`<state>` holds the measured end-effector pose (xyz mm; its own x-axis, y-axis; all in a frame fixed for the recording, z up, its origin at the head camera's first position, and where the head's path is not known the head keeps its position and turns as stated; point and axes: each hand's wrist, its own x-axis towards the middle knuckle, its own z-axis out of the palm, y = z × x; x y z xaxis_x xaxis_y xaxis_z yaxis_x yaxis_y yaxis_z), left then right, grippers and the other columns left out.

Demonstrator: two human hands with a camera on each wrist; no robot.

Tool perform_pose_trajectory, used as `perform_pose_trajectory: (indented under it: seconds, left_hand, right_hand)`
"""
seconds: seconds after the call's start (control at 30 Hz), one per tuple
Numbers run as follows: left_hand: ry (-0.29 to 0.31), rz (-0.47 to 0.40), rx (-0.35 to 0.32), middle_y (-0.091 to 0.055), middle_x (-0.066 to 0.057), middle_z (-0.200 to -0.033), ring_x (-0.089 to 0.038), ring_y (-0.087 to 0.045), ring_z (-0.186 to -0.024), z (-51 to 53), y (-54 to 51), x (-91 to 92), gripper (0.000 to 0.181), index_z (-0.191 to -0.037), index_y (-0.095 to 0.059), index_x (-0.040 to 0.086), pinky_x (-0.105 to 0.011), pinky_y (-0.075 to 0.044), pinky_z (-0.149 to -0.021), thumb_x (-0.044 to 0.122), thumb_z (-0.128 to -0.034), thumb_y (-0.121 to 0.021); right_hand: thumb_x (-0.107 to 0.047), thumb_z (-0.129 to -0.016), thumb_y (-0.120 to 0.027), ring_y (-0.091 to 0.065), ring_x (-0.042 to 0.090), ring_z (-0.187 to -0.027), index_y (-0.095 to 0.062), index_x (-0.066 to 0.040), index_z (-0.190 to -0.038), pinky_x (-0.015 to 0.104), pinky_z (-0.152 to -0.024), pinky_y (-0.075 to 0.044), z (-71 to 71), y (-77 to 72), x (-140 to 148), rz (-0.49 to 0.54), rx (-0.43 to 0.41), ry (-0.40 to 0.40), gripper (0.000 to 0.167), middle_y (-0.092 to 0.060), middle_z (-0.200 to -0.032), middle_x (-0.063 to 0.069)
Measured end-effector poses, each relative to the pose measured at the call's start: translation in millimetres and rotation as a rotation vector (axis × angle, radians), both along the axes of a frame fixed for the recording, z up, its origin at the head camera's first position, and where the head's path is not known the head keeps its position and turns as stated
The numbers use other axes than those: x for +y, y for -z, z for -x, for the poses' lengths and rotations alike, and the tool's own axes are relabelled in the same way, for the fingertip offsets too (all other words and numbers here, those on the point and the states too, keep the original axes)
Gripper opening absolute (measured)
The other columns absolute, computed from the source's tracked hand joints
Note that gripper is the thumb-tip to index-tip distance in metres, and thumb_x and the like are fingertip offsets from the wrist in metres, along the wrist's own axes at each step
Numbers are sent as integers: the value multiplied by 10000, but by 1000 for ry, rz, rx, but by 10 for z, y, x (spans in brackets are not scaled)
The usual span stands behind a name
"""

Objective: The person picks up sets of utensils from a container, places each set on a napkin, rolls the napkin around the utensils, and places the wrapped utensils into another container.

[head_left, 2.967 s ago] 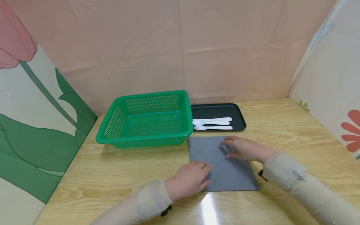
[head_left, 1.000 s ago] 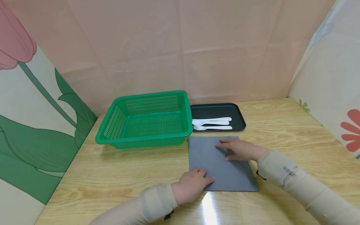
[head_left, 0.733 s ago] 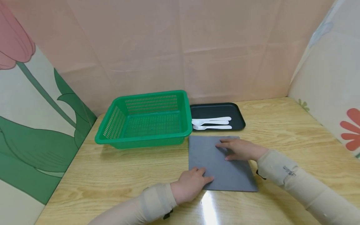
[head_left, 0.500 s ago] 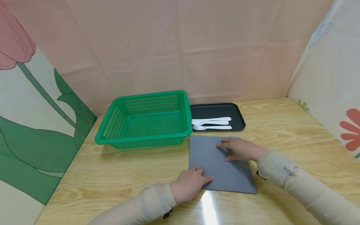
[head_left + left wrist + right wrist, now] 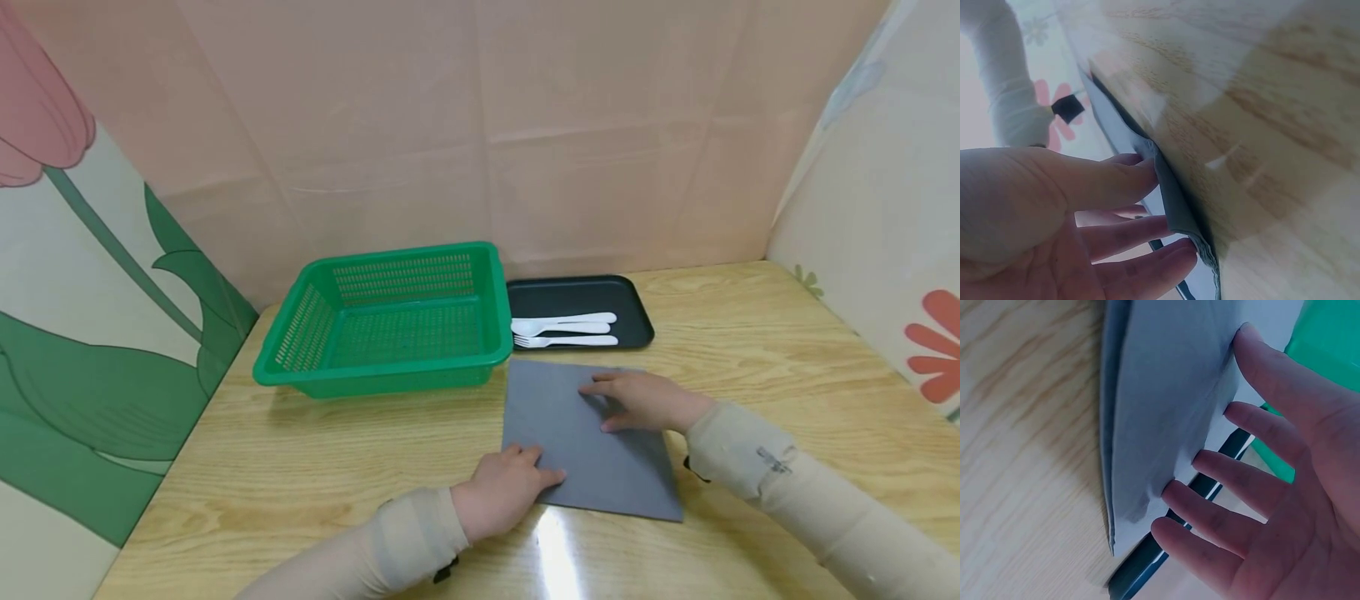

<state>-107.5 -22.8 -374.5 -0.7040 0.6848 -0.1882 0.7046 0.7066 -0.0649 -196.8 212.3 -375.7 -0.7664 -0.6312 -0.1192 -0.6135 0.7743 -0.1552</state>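
A grey folded cloth point(image 5: 570, 433), roughly square, lies flat on the table, turned slightly askew. Layers show along its edge in both wrist views. My left hand point(image 5: 501, 490) touches its near left part; in the left wrist view the thumb point(image 5: 1110, 181) and fairly straight fingers rest along the folded edge. Higher up on the cloth's right side is my right hand point(image 5: 641, 402), its fingers spread. The right wrist view shows those fingertips point(image 5: 1175, 490) touching the top layer.
A green plastic basket point(image 5: 382, 375) stands at the back left, close to the cloth's far left corner. Right of it, a black tray point(image 5: 577, 292) holds white cutlery, including a fork point(image 5: 577, 340) and a spoon point(image 5: 562, 329). A patterned sheet covers the walls.
The cloth has turned slightly clockwise: its near right corner came closer and its far left corner shifted right. Both hands settled onto it, then the left edged slightly left.
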Motion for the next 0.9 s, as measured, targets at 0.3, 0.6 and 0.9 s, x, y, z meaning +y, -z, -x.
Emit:
perform_pose_trajectory:
  seconds: [0.3,0.6,0.9]
  left_hand:
    - [-9,8,15,-592,-12,-1244,-175,-586,-1025,6,11,-4,424,-1271,-546,393,-277,-534,-639,186,-902,-569]
    - [-7,3,25,-598,-22,-1228,-176,-594,-994,16,23,-15,434,-1265,-552,392,-272,-532,-639,175,-891,-590]
    - [-39,7,26,-606,-47,-1216,-197,-598,-1007,13,12,2,427,-1243,-562,409,-287,-535,-628,175,-888,-589]
  right_hand:
    - [-299,-756,-749,-570,398,-1111,-593,-56,-1223,503,-867,-482,-34,-2,13,5,42,2,548,-583,-1225,249]
    - [-309,-741,-760,-599,375,-1063,-606,-49,-1201,487,-829,-500,-61,-22,7,-2,59,13,551,-604,-1188,236]
    - [-316,-703,-789,-632,299,-966,-624,-54,-1161,433,-778,-516,-68,-10,18,1,83,13,552,-643,-1100,162]
